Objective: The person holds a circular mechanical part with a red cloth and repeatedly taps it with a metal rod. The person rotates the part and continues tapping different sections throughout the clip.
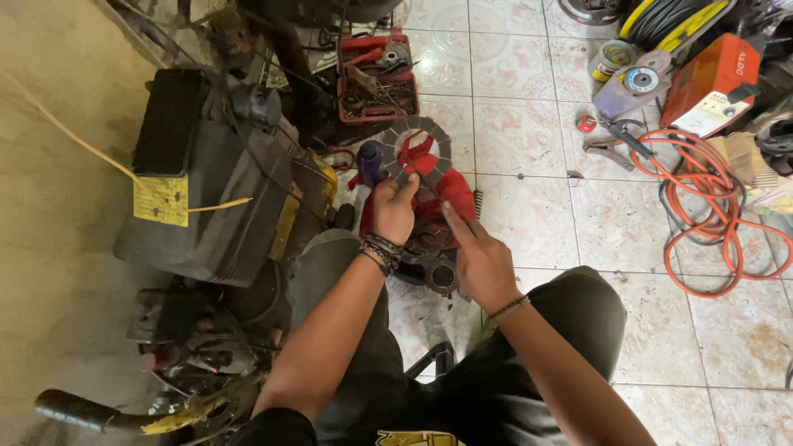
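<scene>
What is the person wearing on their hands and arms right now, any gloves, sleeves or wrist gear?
No gloves: both hands are bare, and the forearms are uncovered. The left hand has a stack of dark braided wristbands at the wrist. The right hand has one thin pale bracelet.

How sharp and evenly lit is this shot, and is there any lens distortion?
Head view: even daylight, soft shadows, no harsh glare on the floor tiles; the left hand and ring-shaped friction plate look sharp; the right hand slightly soft; wide-angle bending stretches the edges.
</scene>
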